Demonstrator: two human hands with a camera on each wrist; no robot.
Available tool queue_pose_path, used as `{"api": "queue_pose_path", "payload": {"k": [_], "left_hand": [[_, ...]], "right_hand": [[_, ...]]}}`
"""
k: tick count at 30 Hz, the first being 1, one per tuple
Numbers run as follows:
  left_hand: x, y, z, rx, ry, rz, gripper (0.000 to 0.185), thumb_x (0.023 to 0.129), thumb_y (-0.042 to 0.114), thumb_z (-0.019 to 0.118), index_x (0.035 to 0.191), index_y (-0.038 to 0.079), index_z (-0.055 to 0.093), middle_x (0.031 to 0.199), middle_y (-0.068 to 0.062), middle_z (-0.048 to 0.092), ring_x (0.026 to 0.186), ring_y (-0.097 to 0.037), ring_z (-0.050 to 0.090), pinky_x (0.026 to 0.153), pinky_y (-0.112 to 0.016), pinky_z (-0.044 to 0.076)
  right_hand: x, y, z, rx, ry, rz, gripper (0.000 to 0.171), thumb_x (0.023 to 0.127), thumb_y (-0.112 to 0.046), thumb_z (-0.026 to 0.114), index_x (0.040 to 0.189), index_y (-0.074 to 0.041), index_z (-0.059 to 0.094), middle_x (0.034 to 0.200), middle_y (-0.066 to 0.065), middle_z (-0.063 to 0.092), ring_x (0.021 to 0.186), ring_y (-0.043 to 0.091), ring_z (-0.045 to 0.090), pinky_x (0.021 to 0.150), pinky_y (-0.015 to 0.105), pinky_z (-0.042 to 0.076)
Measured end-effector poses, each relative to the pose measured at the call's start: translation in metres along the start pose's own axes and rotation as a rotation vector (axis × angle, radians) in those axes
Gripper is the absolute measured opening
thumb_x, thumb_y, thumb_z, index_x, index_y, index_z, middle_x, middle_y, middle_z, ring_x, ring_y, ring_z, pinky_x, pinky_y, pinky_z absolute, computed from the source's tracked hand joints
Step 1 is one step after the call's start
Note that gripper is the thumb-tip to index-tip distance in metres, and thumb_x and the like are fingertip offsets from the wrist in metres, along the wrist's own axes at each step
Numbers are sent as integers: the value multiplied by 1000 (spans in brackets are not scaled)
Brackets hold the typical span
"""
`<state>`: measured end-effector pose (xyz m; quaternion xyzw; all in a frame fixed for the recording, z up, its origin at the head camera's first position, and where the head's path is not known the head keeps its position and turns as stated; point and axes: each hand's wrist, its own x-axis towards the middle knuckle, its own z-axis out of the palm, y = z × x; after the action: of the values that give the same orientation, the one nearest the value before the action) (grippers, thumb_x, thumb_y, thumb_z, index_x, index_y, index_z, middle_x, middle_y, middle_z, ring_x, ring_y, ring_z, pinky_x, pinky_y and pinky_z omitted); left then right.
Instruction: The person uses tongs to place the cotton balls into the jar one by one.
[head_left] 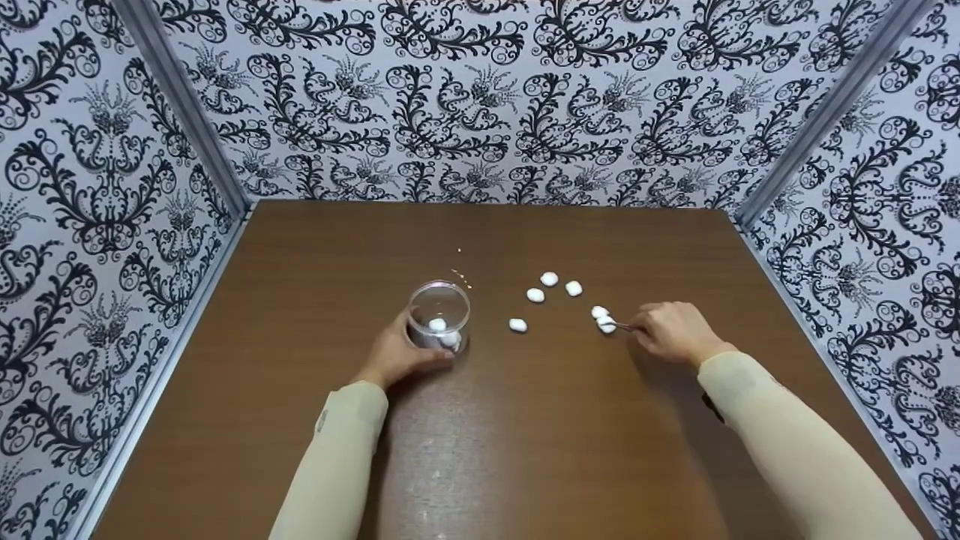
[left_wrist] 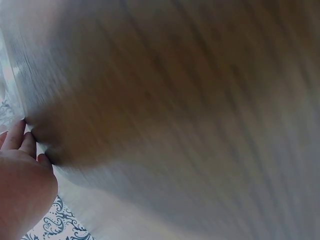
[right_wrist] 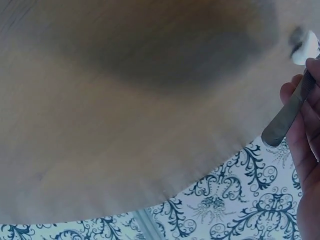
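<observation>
A clear glass cup (head_left: 439, 315) stands on the brown table (head_left: 525, 450) with two white cotton balls inside. My left hand (head_left: 396, 352) grips the cup from its near side. My right hand (head_left: 671, 330) holds metal tweezers (right_wrist: 287, 115) whose tips reach a white cotton ball (head_left: 606, 324) on the table. Another ball (head_left: 599, 311) lies just behind it. More balls lie loose at the left (head_left: 517, 325) and farther back (head_left: 549, 279). In the right wrist view, the tweezers' tip meets a blurred ball (right_wrist: 306, 47). Only my left hand's fingers (left_wrist: 20, 145) show in the left wrist view.
Patterned black-and-white walls (head_left: 480, 97) enclose the table on three sides, with grey corner posts (head_left: 184, 112). A few tiny orange specks (head_left: 461, 276) lie behind the cup.
</observation>
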<state>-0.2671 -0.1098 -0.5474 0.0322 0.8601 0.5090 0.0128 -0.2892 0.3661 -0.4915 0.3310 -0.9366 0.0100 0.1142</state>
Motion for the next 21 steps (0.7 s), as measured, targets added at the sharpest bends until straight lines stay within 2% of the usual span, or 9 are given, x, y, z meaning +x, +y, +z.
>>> {"api": "queue_pose_path", "payload": {"k": [6, 9, 15, 21], "left_hand": [[-2, 2, 0, -9, 7, 12, 112, 58, 32, 99, 148, 2, 41, 138, -16, 55, 126, -27, 50, 108, -41, 35], [-2, 3, -1, -5, 4, 7, 113, 58, 33, 99, 149, 2, 40, 139, -16, 55, 126, -27, 49, 108, -42, 35], [-2, 2, -1, -12, -7, -3, 113, 58, 31, 99, 149, 3, 39, 141, -15, 53, 127, -26, 48, 109, -41, 34], [-2, 2, -1, -17, -8, -3, 112, 58, 31, 99, 149, 4, 39, 140, -14, 54, 126, -26, 49, 109, -42, 34]], "right_hand": [[12, -10, -10, 37, 51, -47, 12, 81, -10, 74, 91, -13, 80, 81, 0, 66, 63, 22, 62, 51, 45, 50], [25, -17, -15, 45, 87, -84, 8, 81, -11, 73, 87, -13, 78, 77, -2, 63, 59, 20, 58, 49, 43, 48], [63, -43, -25, 59, 173, -162, 3, 80, -13, 75, 83, -14, 76, 73, -3, 58, 56, 20, 56, 47, 43, 46], [109, -82, -38, 85, 204, -220, 7, 85, -16, 73, 90, -15, 78, 78, -3, 63, 61, 19, 60, 52, 43, 49]]}}
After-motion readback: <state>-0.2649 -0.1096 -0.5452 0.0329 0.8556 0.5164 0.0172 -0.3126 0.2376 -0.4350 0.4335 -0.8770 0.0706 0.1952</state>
